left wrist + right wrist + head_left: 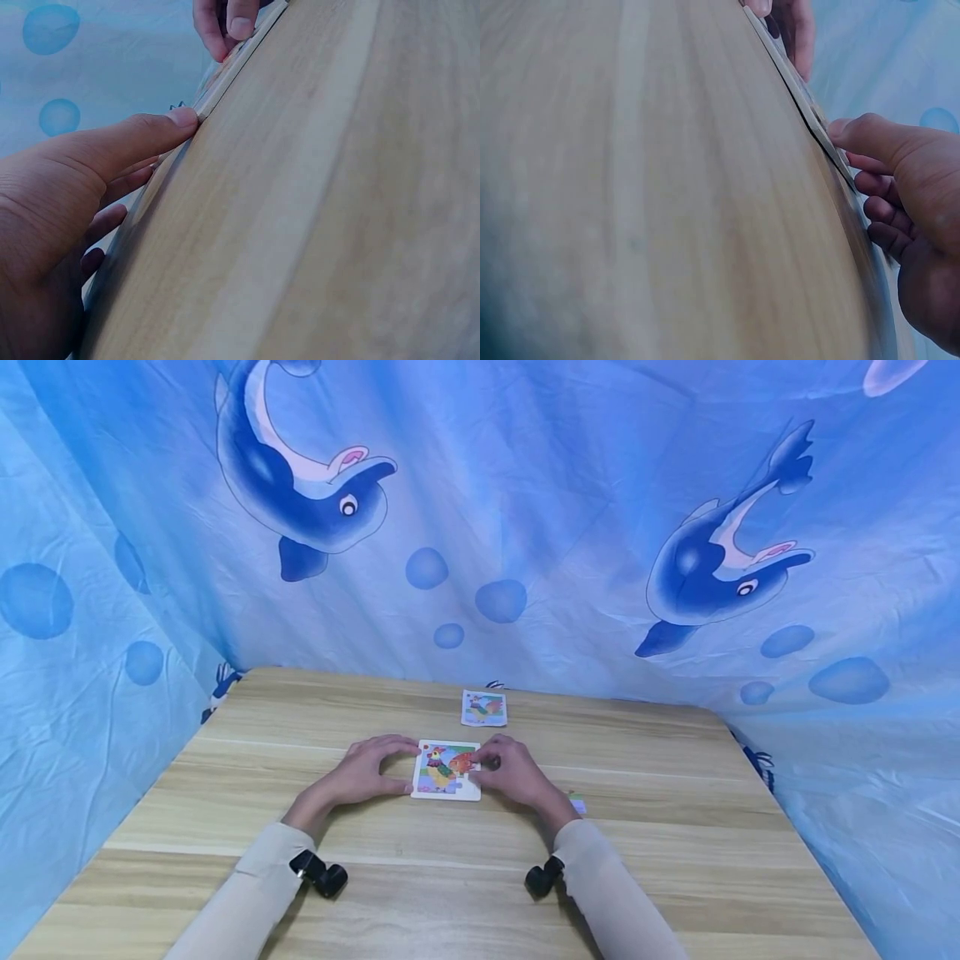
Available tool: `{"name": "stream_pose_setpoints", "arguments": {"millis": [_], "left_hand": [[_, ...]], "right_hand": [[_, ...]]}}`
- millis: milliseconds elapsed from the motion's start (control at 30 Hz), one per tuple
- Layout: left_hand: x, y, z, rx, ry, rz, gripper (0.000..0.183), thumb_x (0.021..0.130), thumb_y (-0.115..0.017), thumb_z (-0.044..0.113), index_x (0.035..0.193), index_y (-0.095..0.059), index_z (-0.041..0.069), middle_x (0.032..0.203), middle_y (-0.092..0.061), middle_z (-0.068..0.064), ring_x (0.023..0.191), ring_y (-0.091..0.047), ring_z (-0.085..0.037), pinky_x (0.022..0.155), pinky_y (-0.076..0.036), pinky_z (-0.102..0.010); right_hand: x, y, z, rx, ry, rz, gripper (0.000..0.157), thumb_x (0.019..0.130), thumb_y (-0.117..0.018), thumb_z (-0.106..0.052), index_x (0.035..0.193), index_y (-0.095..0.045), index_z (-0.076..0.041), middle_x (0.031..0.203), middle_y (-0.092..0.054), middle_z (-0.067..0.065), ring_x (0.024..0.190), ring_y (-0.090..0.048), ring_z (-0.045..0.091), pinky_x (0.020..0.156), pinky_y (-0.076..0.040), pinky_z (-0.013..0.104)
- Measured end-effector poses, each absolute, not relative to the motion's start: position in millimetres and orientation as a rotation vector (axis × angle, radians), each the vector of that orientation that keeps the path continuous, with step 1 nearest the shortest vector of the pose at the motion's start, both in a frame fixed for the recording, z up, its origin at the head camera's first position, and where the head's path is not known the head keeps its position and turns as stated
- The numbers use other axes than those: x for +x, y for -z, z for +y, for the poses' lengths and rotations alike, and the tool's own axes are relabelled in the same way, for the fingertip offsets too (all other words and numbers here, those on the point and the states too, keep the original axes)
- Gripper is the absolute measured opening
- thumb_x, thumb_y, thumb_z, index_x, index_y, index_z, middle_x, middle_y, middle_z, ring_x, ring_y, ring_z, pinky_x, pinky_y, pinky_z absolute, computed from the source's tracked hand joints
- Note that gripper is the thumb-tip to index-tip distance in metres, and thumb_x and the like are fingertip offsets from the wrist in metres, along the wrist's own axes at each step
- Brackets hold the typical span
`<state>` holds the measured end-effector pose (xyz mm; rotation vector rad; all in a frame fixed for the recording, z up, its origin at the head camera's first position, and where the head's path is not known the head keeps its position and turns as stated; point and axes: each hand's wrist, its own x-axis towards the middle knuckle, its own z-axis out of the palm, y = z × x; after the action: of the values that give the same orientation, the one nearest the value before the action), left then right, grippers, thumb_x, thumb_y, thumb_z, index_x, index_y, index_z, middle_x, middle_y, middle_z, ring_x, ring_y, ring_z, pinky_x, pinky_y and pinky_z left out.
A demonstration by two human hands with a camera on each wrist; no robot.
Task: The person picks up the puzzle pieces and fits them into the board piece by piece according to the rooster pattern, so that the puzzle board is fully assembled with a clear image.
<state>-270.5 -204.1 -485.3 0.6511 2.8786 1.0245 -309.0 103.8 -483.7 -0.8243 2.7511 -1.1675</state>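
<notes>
A small jigsaw puzzle board (415,787) with a white border and a colourful rooster picture lies on the table. Its lower right part shows bare white. My left hand (365,770) grips the board's left side, thumb at the near corner and fingers at the far one; in the left wrist view the thumb sits on the board's corner. From the right, my right hand (513,771) reaches over the board's edge, thumb and forefinger pinching at a puzzle piece (462,762) with the orange tail. The fingers partly cover that piece.
A rooster picture card (483,708) lies behind the board. Beside my right wrist is a loose green and purple puzzle piece (577,804), partly covered by the wrist. The wooden table (420,902) ends at a blue dolphin-print curtain (525,510).
</notes>
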Motion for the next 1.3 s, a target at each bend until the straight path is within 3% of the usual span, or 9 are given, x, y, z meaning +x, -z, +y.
{"name": "stream_pose_setpoints", "arguments": {"millis": [1300], "left_hand": [[-269.7,484.6,-203.3,0.647,-1.034,2.872,0.061,0.085,-0.082,0.042,0.140,-0.064,0.022,0.154,-0.055,-0.005,0.150,-0.040,-0.036,0.117,-0.025,-0.063]], "right_hand": [[-309.7,480.1,88.9,-0.944,1.075,2.755,0.018,0.092,-0.079,-0.019,0.109,-0.082,-0.016,0.104,-0.067,0.000,0.097,-0.059,0.014,0.084,-0.050,0.030]]}}
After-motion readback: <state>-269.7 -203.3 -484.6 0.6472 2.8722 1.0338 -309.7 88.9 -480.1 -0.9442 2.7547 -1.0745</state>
